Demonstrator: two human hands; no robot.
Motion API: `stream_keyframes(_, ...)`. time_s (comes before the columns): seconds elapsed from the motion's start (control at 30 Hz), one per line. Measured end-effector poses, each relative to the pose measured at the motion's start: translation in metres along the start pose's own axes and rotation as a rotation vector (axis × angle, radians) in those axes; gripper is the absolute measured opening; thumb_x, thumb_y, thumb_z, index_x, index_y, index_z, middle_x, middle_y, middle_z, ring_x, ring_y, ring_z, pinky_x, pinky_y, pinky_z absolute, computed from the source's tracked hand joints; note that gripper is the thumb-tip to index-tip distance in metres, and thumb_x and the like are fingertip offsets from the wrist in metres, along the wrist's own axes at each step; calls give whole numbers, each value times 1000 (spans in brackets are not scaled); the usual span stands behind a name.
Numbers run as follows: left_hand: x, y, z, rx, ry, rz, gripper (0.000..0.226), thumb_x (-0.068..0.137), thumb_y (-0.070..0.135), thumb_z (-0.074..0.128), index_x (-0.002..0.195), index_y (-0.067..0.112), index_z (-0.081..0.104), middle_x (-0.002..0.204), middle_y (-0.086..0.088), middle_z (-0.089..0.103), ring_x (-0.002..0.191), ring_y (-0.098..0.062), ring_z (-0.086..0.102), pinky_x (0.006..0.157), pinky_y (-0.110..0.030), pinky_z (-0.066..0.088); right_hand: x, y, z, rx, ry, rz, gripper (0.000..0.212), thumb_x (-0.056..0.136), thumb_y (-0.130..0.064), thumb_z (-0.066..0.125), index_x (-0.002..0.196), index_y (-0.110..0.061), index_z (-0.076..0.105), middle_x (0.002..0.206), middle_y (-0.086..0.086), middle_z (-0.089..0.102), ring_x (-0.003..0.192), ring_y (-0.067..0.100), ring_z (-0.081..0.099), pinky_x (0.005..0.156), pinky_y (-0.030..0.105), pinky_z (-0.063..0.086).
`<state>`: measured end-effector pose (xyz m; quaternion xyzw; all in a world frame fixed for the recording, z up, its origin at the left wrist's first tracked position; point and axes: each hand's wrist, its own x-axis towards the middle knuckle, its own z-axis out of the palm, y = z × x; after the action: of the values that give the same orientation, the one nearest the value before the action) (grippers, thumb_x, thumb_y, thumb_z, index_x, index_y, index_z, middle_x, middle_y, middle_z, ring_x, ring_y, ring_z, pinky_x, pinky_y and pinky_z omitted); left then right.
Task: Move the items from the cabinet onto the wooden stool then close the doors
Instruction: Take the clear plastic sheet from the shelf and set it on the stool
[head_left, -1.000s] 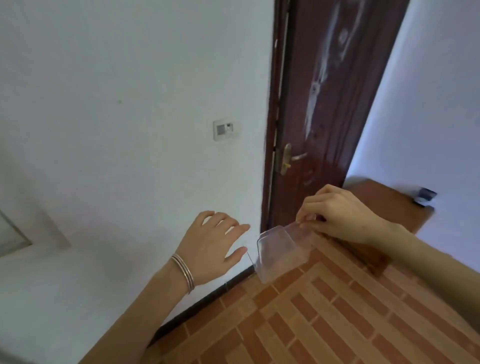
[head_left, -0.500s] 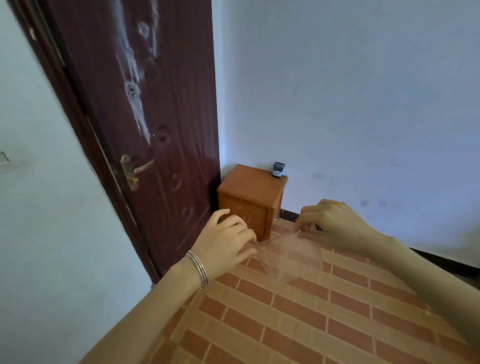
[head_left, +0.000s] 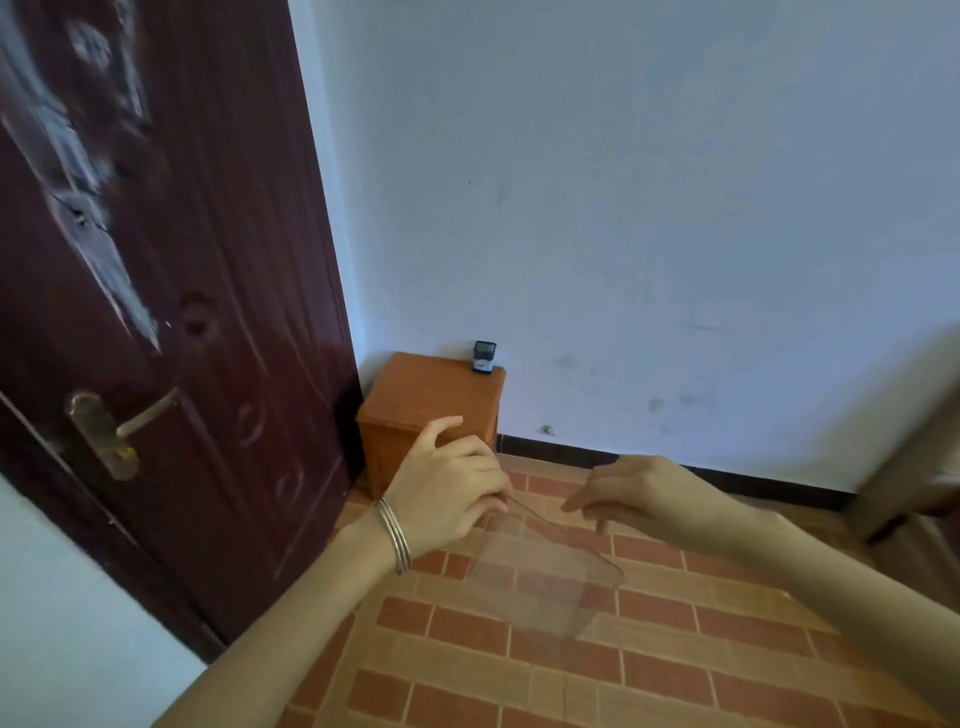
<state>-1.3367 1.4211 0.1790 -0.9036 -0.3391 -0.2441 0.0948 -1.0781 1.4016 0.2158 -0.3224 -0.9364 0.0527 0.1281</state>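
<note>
My left grip (head_left: 447, 493) is clamped on a corner of the clear plastic container (head_left: 540, 577), thumb and fingers pinching its rim; the container hangs tilted in the air over the brick-patterned floor (head_left: 519, 675), resting on nothing; my right grip (head_left: 639, 488) sits just beside its upper edge, fingers loose and holding nothing, though I cannot tell whether a fingertip brushes the rim. Ahead, in the corner by the dark door (head_left: 182, 312), stands the wooden stool (head_left: 426, 395), with a small black object (head_left: 484, 356) on its far right corner. I judge this the carrying step; next I should bring the container over the stool's bare top, set it down flat clear of the black object, then let go.
</note>
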Motion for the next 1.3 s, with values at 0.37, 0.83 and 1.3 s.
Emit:
stream_keyframes(0.37, 38, -151, -7, -156, 23, 38, 21, 78, 43, 51, 73, 33, 69, 78, 16, 64, 93, 1, 52, 99, -45, 28, 142, 26, 31, -205, 186, -216, 7, 85, -29, 67, 91, -31, 67, 103, -15, 51, 77, 10, 52, 72, 21, 43)
stream_keyframes(0.83, 86, -284, 62, -168, -247, -236, 20, 85, 49, 59, 101, 38, 63, 104, 22, 61, 103, 0, 49, 102, -34, 28, 256, 164, 61, -453, 210, -450, 23, 93, -12, 51, 72, -20, 56, 79, -5, 62, 91, 18, 60, 74, 31, 47)
stream_keyframes(1.3, 184, -390, 140, -121, -137, -331, 17, 82, 45, 59, 83, 32, 71, 85, 17, 70, 80, -6, 61, 91, -34, 41, 370, 342, 60, -239, 184, -119, 9, 78, -27, 63, 72, -23, 59, 63, -10, 59, 48, 20, 49, 50, 26, 47)
